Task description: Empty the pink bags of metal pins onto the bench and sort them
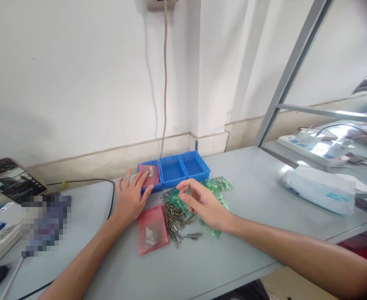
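My left hand is spread, its fingertips at the left blue bin and over a red-and-clear plastic bag inside it. Below that hand, a second red-edged bag holds small pale pieces and lies flat on the table. My right hand hovers with loosely curled fingers, a gap showing between thumb and forefinger and nothing visible in them. Under and around it spread green plastic bags. A pile of small metal pins with brassy parts lies between my hands.
The middle blue bin and right blue bin stand joined beside the left one, near the wall. A phone leans at the left, near a black cable. At the right are a white plastic package and a metal rack.
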A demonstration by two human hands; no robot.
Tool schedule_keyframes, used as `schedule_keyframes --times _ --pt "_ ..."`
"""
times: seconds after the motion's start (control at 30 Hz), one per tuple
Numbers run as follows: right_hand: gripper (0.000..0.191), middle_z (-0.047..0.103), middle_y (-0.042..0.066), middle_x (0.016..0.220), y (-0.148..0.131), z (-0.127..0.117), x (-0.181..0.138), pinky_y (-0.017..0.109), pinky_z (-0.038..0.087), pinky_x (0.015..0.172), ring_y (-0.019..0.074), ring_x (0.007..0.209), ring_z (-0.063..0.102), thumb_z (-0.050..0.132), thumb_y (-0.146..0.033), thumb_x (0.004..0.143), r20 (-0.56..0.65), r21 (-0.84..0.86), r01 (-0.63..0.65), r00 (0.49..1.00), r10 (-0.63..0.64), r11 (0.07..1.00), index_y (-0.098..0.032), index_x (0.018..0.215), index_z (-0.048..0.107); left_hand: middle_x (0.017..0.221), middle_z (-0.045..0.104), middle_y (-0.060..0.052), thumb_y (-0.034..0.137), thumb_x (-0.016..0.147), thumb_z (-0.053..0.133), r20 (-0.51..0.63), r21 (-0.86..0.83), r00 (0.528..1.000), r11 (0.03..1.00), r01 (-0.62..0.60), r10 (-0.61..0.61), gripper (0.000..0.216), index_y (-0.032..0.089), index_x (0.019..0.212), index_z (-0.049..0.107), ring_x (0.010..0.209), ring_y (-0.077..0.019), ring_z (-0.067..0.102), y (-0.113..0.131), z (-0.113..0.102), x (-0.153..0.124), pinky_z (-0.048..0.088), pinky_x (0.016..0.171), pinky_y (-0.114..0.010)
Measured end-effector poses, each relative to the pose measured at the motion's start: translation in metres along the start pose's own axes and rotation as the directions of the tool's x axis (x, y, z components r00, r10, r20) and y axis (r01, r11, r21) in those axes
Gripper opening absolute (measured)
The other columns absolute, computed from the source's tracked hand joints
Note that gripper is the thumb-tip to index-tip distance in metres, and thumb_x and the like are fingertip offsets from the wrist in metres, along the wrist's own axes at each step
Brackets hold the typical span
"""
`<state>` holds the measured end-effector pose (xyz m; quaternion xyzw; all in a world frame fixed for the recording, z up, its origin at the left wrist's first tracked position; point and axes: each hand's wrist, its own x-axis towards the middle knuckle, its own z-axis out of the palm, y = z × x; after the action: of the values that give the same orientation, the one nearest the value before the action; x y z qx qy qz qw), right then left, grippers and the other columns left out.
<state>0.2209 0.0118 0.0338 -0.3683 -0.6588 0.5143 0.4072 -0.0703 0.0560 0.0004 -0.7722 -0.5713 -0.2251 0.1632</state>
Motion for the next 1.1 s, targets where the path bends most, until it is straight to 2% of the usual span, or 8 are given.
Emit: schedule_keyframes --times 0.13,0.3,0.43,0.5,0.6,0.7,0.83,1.1 --pt "0.025 0.059 -0.001 0.1 0.0 0.0 0.0 0.027 0.048 0.065 0.0119 0.07 0.057 0.06 -0.047 0.107 -0.005 -0.008 -0.012 1.0 0.012 1.0 -0.028 0.123 0.062 0.158 0.059 -0.014 0.055 0.111 0.038 0.032 0.022 0.999 1.0 0.004 -0.004 0.059 0.025 0.16 0.051 0.164 -0.0407 0.022 -0.003 0.003 0.0 0.02 0.126 -0.065" --pt "0.023 0.06 -0.002 0.097 0.0 -0.001 0.0 0.028 0.046 0.063 0.0121 0.069 0.056 0.06 -0.046 0.107 -0.002 -0.022 -0.015 1.0 0.015 1.0 -0.029 0.122 0.063 0.155 0.06 -0.015 0.054 0.111 0.04 0.012 0.03 1.0 1.0 0.006 -0.007 0.055 0.026 0.155 0.056 0.162 -0.0413 0.026 -0.001 0.003 -0.001 0.027 0.122 -0.065" --pt "0.023 0.057 -0.003 0.085 0.001 -0.002 0.0 0.028 0.046 0.063 0.014 0.068 0.055 0.059 -0.047 0.108 0.002 -0.079 -0.026 1.0 0.026 0.997 -0.029 0.119 0.064 0.163 0.05 -0.017 0.054 0.111 0.041 -0.03 0.046 0.999 0.999 0.015 -0.014 0.052 0.023 0.148 0.061 0.16 -0.0428 0.028 0.004 -0.002 -0.002 0.034 0.118 -0.064" --pt "0.022 0.058 -0.003 0.086 0.002 -0.002 0.0 0.029 0.046 0.064 0.0144 0.068 0.055 0.058 -0.046 0.108 0.011 -0.1 -0.018 1.0 0.02 0.995 -0.028 0.117 0.065 0.165 0.046 -0.018 0.055 0.11 0.043 -0.066 0.047 0.998 0.999 0.01 -0.007 0.05 0.021 0.141 0.064 0.159 -0.0434 0.029 0.006 -0.003 -0.002 0.036 0.117 -0.063" --pt "0.021 0.061 -0.001 0.094 0.002 -0.002 0.001 0.03 0.046 0.065 0.014 0.069 0.055 0.058 -0.045 0.108 0.03 -0.111 0.001 1.0 0.002 0.994 -0.027 0.116 0.065 0.154 0.058 -0.018 0.055 0.11 0.045 -0.1 0.041 0.995 0.999 -0.02 0.024 0.046 0.019 0.13 0.066 0.152 -0.0425 0.04 0.006 -0.004 -0.003 0.037 0.115 -0.061" --pt "0.019 0.059 -0.002 0.089 0.002 -0.001 0.001 0.029 0.046 0.066 0.0142 0.069 0.055 0.058 -0.043 0.108 0.039 -0.138 0.014 0.999 -0.009 0.99 -0.027 0.116 0.066 0.137 0.069 -0.015 0.054 0.11 0.048 -0.098 0.047 0.994 0.998 -0.052 0.056 0.042 0.02 0.126 0.067 0.137 -0.0404 0.052 0.006 -0.005 -0.003 0.039 0.112 -0.059" --pt "0.017 0.062 -0.001 0.094 0.0 0.0 0.0 0.03 0.046 0.067 0.0141 0.071 0.055 0.059 -0.038 0.107 0.048 -0.176 0.039 0.998 -0.031 0.984 -0.026 0.116 0.067 0.132 0.069 -0.016 0.053 0.108 0.052 -0.114 0.083 0.992 0.996 -0.044 0.054 0.041 0.019 0.121 0.069 0.122 -0.039 0.059 0.008 -0.008 -0.003 0.044 0.104 -0.056" --pt "0.015 0.061 -0.002 0.089 -0.002 0.0 -0.001 0.029 0.043 0.066 0.014 0.069 0.051 0.059 -0.034 0.106 0.067 -0.217 0.064 0.996 -0.05 0.974 -0.025 0.114 0.068 0.135 0.068 -0.018 0.051 0.108 0.053 -0.117 0.105 0.99 0.992 -0.069 0.081 0.042 0.016 0.123 0.067 0.125 -0.039 0.06 0.01 -0.011 -0.003 0.044 0.106 -0.054"
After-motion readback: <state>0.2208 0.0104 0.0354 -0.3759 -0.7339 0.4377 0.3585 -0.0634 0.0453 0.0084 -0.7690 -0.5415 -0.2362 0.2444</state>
